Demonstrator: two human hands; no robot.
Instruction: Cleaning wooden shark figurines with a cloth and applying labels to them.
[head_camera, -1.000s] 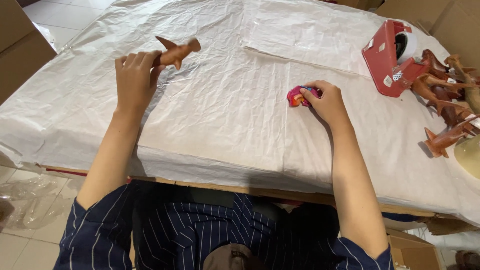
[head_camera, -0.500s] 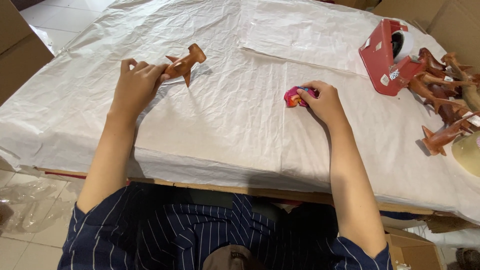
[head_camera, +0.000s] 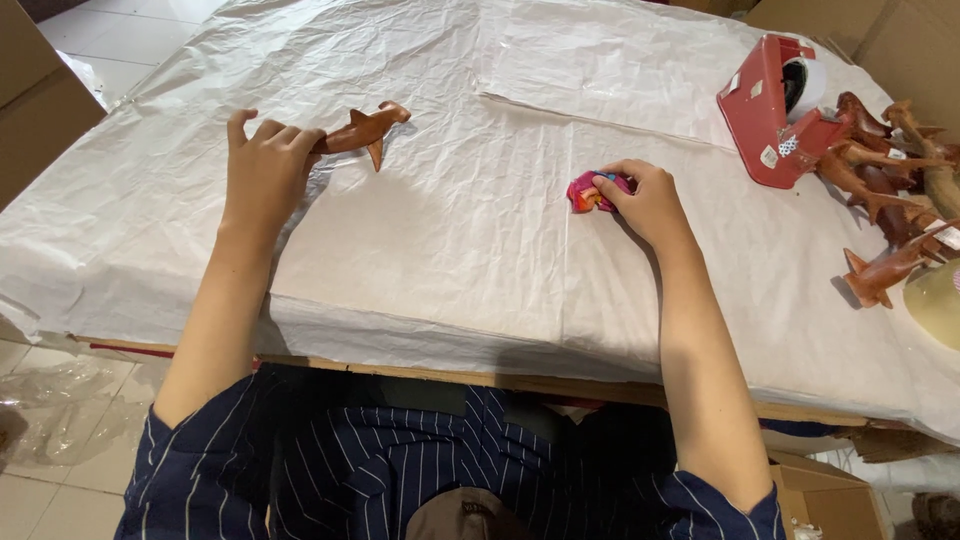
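Wrinkled white paper covers the whole surface; at its far right stands a red tape dispenser, and just beside it, further right, lies a heap of brown wooden animal figures, one more wooden figure lying nearer at the right edge next to a pale round object (cut off by the frame). Cardboard shows at the left and far right corners. Nothing lies between the two hands; that stretch of paper is bare.

At the far left, the left hand pinches the tail end of a brown wooden dolphin with curled fingers; the figure rests on the paper, its snout pointing right. Near the middle, the right hand presses its fingertips together on a small pink and orange object lying on the paper.

Compared with half a second ago, the dolphin has turned from a tilted, lifted pose to lie flatter and more level; the right hand and its pink object sit in much the same spot as before.
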